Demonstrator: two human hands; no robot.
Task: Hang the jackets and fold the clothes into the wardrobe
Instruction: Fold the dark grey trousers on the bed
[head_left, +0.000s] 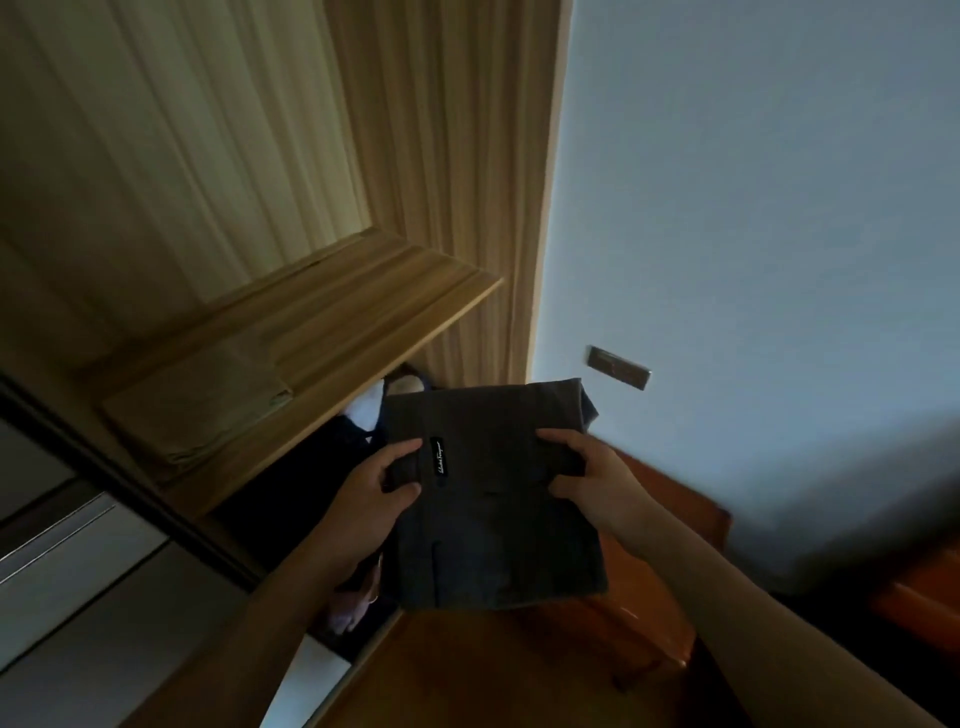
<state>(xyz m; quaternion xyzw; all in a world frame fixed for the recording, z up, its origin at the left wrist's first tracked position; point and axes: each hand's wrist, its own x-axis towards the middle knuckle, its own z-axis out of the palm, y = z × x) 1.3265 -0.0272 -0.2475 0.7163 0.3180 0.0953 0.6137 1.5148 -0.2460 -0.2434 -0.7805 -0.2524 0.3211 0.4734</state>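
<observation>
A folded dark grey garment (498, 525) with a small black label hangs in the air in front of the open wardrobe. My left hand (376, 486) grips its left edge, thumb on top. My right hand (592, 478) grips its right side, fingers curled over the cloth. A folded beige garment (202, 410) lies on the wooden wardrobe shelf (363, 332) to the upper left. Below the shelf, dark hanging clothes (291, 493) with a white piece (366, 408) show in shadow.
The wardrobe's side panel (478, 182) stands behind the shelf, next to a pale wall (753, 208) with a switch plate (618, 367). A sliding door track (104, 457) runs at the left. Reddish wooden furniture (654, 597) sits under my right arm.
</observation>
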